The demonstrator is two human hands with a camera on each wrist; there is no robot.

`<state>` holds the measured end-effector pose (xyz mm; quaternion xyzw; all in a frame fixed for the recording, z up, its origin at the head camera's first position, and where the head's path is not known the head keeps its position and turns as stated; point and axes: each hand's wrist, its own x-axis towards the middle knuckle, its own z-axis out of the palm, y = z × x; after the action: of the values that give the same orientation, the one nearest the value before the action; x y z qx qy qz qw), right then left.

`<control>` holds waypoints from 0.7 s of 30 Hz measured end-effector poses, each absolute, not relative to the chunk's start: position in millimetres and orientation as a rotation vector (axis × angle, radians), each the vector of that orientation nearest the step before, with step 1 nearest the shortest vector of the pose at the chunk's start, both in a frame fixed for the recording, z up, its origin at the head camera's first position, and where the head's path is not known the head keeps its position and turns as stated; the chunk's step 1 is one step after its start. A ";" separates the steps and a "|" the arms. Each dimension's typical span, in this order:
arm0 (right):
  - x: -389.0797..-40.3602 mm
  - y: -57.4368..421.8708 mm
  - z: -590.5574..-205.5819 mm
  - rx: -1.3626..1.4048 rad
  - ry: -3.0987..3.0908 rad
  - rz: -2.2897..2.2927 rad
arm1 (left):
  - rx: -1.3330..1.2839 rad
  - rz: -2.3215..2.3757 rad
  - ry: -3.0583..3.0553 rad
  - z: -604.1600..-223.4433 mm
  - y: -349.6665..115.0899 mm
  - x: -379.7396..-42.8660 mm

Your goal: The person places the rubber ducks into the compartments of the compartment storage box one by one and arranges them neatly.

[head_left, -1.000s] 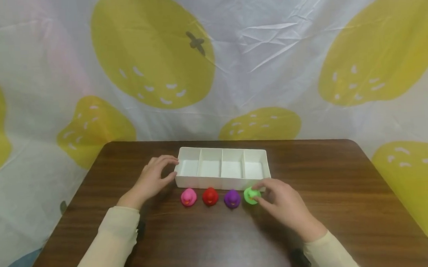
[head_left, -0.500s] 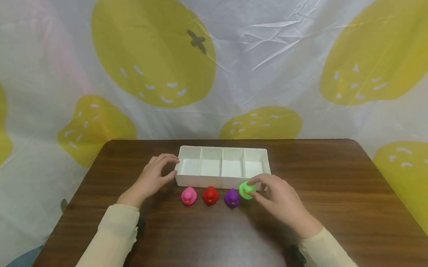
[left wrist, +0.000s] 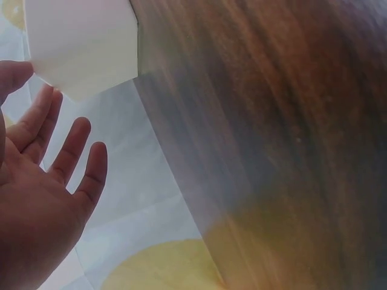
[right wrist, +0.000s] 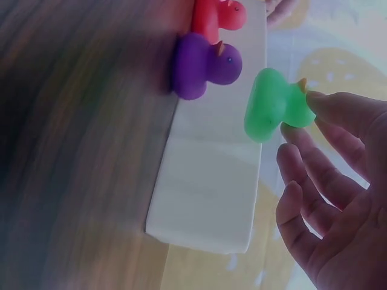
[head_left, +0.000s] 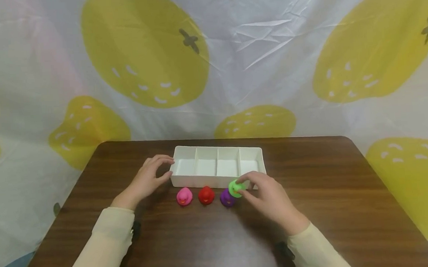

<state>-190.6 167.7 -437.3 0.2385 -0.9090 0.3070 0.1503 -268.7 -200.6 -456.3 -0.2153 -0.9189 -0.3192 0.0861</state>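
My right hand (head_left: 271, 193) pinches a lime-green rubber duck (right wrist: 269, 106) by its head between thumb and fingertips. In the right wrist view the duck hangs above the table, level with the tray's upper edge. A purple rubber duck (head_left: 227, 199) stands on the table, partly behind the green one in the head view. To its left are a red duck (head_left: 206, 195) and a pink duck (head_left: 184, 196). At the left end of the white four-compartment tray (head_left: 218, 181), my left hand (head_left: 147, 180) has loosely extended fingers, thumb and fingertips at its end wall (left wrist: 84, 48).
The tray lies lengthwise toward the back of a dark wooden table (head_left: 191, 249), behind the row of ducks. A white cloth (head_left: 254, 78) with yellow fruit prints hangs behind the table and down its sides.
The right hand has lifted the green duck from the table and carried it left, until it overlaps the purple duck in the head view. The left hand stays at the tray's end.
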 end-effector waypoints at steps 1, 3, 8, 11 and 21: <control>-190.9 166.6 -437.2 0.687 -2.611 0.885 | -0.640 -0.953 -2.738 -456.1 -200.4 -268.7; -191.4 163.8 -436.6 0.693 -2.603 0.895 | -0.637 -0.955 -2.735 -455.7 -200.3 -268.8; -192.8 155.8 -435.7 0.712 -2.576 0.939 | -0.632 -0.954 -2.735 -455.7 -201.7 -269.4; -193.4 151.7 -434.4 0.723 -2.576 0.955 | -0.627 -0.956 -2.743 -456.2 -202.7 -269.7; -201.7 144.2 -432.8 0.754 -2.556 1.010 | -0.634 -0.951 -2.762 -452.6 -202.3 -270.0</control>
<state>-201.7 144.2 -432.8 0.2617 -0.8873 0.3507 0.1454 -270.0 -202.3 -452.6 -0.2113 -0.9213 -0.3172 0.0763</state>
